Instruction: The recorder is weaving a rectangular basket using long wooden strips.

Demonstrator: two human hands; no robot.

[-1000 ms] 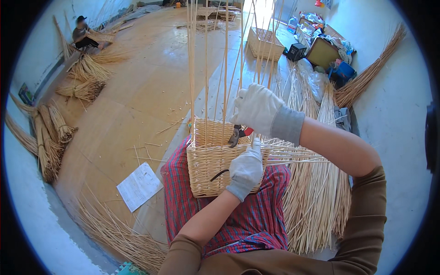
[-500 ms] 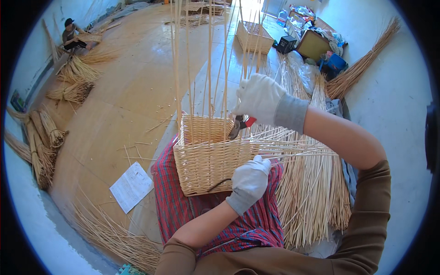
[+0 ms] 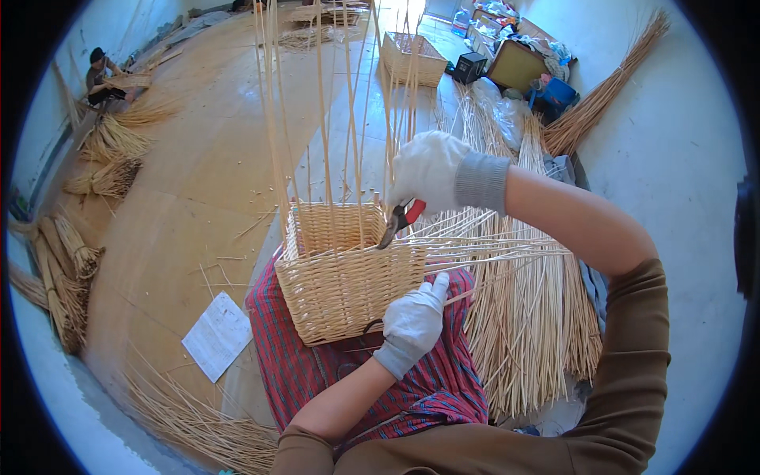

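A pale woven wicker basket (image 3: 348, 289) rests tilted on my lap, with long upright stakes (image 3: 323, 142) rising from its rim. My right hand (image 3: 427, 170), in a white glove with a grey cuff, is closed on red-handled pruning shears (image 3: 402, 220), their dark blades at the basket's right rim. At the basket's lower right, my gloved left hand (image 3: 413, 321) has its fingers closed, and a pale wicker strand (image 3: 459, 297) comes out from them. A dark curved piece (image 3: 372, 324) sticks out beside that hand; its other end is hidden. Loose strands (image 3: 499, 247) fan rightward from the basket.
Bundled wicker rods (image 3: 530, 340) lie to my right. A paper sheet (image 3: 218, 336) and thin rods (image 3: 190, 408) are on the floor at left. Farther off are another basket (image 3: 413, 59), a blue bucket (image 3: 556, 93) and a seated person (image 3: 103, 77) with weaving.
The basket has tipped slightly and, with both hands, sits a little farther left in view. My right hand has lowered slightly with the shears. The whole view has shifted too.
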